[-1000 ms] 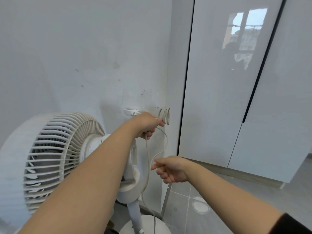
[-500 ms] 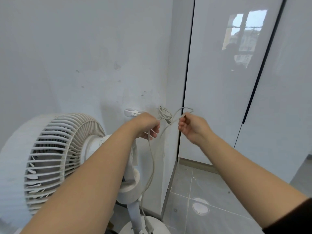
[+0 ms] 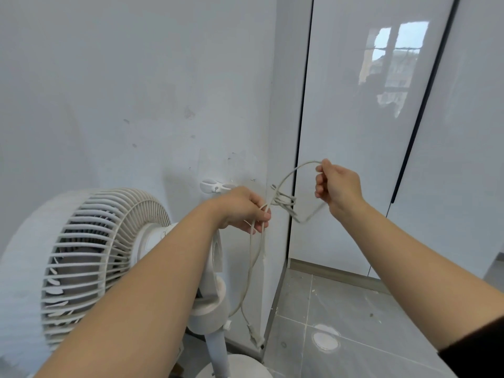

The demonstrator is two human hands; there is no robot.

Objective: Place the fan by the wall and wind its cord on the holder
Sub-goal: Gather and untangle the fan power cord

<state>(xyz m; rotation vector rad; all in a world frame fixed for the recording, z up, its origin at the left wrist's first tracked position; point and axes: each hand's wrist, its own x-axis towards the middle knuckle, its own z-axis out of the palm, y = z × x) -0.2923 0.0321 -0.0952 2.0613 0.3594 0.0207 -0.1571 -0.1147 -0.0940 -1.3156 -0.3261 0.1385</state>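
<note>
A white pedestal fan [image 3: 90,255] stands against the grey wall at the lower left, with its round base [image 3: 240,366] at the bottom. A white holder [image 3: 214,186] is fixed to the wall above the fan. My left hand [image 3: 242,208] grips the pale cord [image 3: 252,257] just below the holder, where two strands hang down to a connector [image 3: 255,336]. My right hand [image 3: 336,186] pinches a loop of the same cord, lifted to the right. Between the hands a tangled bunch of cord [image 3: 282,200] hangs at the wall corner.
Glossy white cabinet doors [image 3: 368,132] with dark gaps fill the right side. Grey floor tiles [image 3: 354,317] lie below them, with a round white floor fitting [image 3: 324,341]. The wall ends in a corner [image 3: 275,132] beside the cabinet.
My right hand rose from low near the fan's pole to the corner and now pulls a cord loop up and to the right. The wound cord has come away into a tangle. My left hand stayed put.
</note>
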